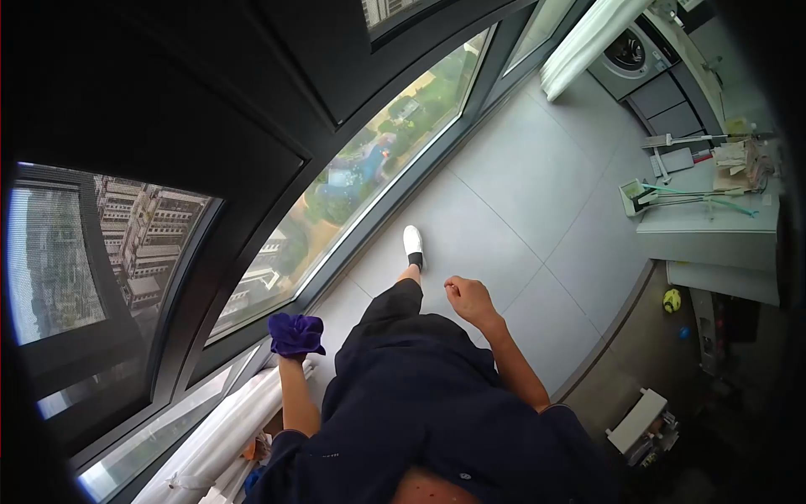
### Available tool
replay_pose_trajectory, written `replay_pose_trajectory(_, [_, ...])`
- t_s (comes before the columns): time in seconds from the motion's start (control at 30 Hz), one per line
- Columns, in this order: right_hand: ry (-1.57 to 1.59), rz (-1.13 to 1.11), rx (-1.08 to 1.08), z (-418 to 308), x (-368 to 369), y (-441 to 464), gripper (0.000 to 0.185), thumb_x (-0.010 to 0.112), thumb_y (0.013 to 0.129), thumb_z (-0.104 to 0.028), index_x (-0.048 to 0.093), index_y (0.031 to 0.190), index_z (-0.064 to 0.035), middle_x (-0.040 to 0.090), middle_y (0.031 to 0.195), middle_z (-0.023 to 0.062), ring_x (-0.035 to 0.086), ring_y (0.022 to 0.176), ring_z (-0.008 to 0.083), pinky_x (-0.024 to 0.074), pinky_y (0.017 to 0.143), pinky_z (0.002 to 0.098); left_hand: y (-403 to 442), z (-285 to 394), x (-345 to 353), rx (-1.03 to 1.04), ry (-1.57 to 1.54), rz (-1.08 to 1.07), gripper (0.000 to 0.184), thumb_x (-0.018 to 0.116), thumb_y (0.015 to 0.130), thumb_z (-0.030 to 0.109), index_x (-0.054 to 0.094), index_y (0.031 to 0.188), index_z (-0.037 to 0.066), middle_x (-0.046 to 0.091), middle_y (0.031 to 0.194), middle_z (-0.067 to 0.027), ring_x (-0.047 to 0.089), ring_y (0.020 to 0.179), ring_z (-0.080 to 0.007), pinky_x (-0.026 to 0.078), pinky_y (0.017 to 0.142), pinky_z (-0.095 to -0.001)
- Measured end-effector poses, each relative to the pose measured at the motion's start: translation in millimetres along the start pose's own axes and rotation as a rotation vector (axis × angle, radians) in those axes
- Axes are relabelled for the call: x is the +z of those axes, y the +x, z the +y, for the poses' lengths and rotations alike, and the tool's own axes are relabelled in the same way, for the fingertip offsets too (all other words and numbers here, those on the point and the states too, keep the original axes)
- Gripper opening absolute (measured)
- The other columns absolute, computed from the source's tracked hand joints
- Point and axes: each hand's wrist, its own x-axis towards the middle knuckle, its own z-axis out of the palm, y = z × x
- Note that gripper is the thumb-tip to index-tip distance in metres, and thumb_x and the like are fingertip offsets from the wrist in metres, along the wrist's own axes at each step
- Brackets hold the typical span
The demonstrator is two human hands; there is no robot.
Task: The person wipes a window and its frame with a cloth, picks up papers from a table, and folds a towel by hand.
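Observation:
A crumpled purple cloth (296,334) is bunched in my left hand (294,356), close to the dark window frame. The cloth covers most of that hand's fingers. My right hand (470,301) hangs in front of my body over the pale floor tiles, its fingers curled in and nothing visible in them. Beside the left arm runs the large window (353,185), its glass reaching down near the floor.
White curtains (227,428) hang at the lower left, and another curtain (579,50) at the far end near a washing machine (628,55). A dustpan (634,197) and brooms stand by a cabinet (705,244) on the right. A yellow ball-like object (672,301) lies on the darker floor.

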Motion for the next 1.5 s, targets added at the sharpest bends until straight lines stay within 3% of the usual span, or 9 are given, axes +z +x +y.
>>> replay_pose_trajectory(0.03, [0.02,-0.025,0.041,-0.3,-9.9,1.5,0.02,0.056,0.09,-0.018,0.066,0.096,-0.0019,0.066,0.073,0.015,0.065,0.068,0.0294,0.0512,0.067,0.0385,30.7,35.0,3.5,-0.095,-0.964,-0.045,0.022,0.064,0.075,0.019,0.043,0.071,0.013,0.045,0.06,-0.0038,0.048,0.057,-0.0191,0.036,0.051,-0.0339])
replay_pose_trajectory(0.07, [0.039,-0.051,0.079,2.2,-19.3,6.9,0.021,0.057,0.091,-0.019,0.067,0.097,-0.0019,0.066,0.073,0.0147,0.065,0.068,0.0287,0.0517,0.068,0.0376,66.7,85.4,-1.3,-0.112,-0.823,0.148,0.024,0.06,0.082,0.016,0.04,0.069,0.013,0.042,0.061,-0.0008,0.044,0.056,-0.0144,0.032,0.046,-0.0297])
replay_pose_trajectory(0.13, [0.151,-0.038,0.087,17.9,-32.2,26.0,0.025,0.056,0.093,-0.022,0.065,0.107,-0.0031,0.069,0.085,0.0136,0.067,0.075,0.0251,0.0525,0.07,0.0371,133.9,103.5,27.3,-0.311,-2.166,-0.162,0.024,0.055,0.093,0.02,0.042,0.075,0.014,0.04,0.064,0.0,0.046,0.057,-0.017,0.041,0.053,-0.0325])
replay_pose_trajectory(0.27, [0.565,-0.097,0.218,19.1,-77.3,62.5,0.048,0.054,0.096,-0.04,0.055,0.128,-0.0045,0.067,0.111,0.015,0.067,0.098,0.025,0.0533,0.085,0.0377,240.1,170.6,44.7,-0.19,-0.735,-0.105,0.029,0.055,0.096,0.029,0.061,0.104,0.002,0.062,0.088,-0.0084,0.062,0.081,-0.0198,0.051,0.071,-0.0333])
replay_pose_trajectory(0.4, [1.343,-0.161,0.297,15.4,-136.5,92.4,0.065,0.038,0.098,-0.056,0.044,0.139,-0.0067,0.059,0.124,0.017,0.061,0.112,0.0265,0.05,0.096,0.0415,312.7,317.1,0.6,-0.101,-0.871,-0.359,0.046,0.052,0.099,0.03,0.052,0.135,0.001,0.064,0.099,-0.006,0.058,0.083,-0.0083,0.048,0.071,-0.0261])
replay_pose_trajectory(0.5, [1.832,-0.18,0.173,50.8,-178.2,104.8,0.053,0.046,0.096,-0.036,0.046,0.133,0.0021,0.059,0.125,0.0202,0.061,0.112,0.0294,0.05,0.097,0.0455,341.0,391.4,-59.0,0.128,-0.683,-0.504,0.047,0.059,0.097,0.025,0.052,0.135,0.0,0.067,0.108,-0.0118,0.063,0.09,-0.0131,0.051,0.074,-0.0283])
replay_pose_trajectory(0.8, [1.115,0.177,0.171,164.2,-298.8,63.9,0.033,0.053,0.076,-0.003,0.06,0.108,0.0035,0.065,0.094,0.0101,0.064,0.086,0.02,0.0534,0.083,0.0332,350.2,556.9,-231.5,0.631,-0.866,0.22,0.051,0.045,0.1,0.025,0.042,0.136,-0.011,0.059,0.121,-0.0275,0.065,0.106,-0.0332,0.056,0.082,-0.0361])
replay_pose_trajectory(1.1, [0.589,0.078,0.069,239.0,-426.9,49.8,0.031,0.056,0.076,-0.01,0.062,0.103,0.0032,0.066,0.088,0.0092,0.062,0.082,0.0163,0.0513,0.078,0.0299,348.6,730.6,-236.8,0.671,-1.448,-0.215,0.065,0.041,0.1,0.033,0.022,0.145,-0.011,0.036,0.141,-0.0364,0.045,0.129,-0.0456,0.05,0.096,-0.0529])
replay_pose_trajectory(1.5, [0.68,0.433,0.184,280.2,-423.3,-32.5,0.033,0.058,0.075,-0.011,0.063,0.105,0.003,0.068,0.09,0.0119,0.063,0.085,0.0193,0.0508,0.081,0.0312,353.0,816.5,-175.0,0.923,-0.975,-0.358,0.062,0.042,0.099,0.031,0.027,0.141,-0.011,0.038,0.137,-0.036,0.047,0.126,-0.0446,0.051,0.096,-0.0526])
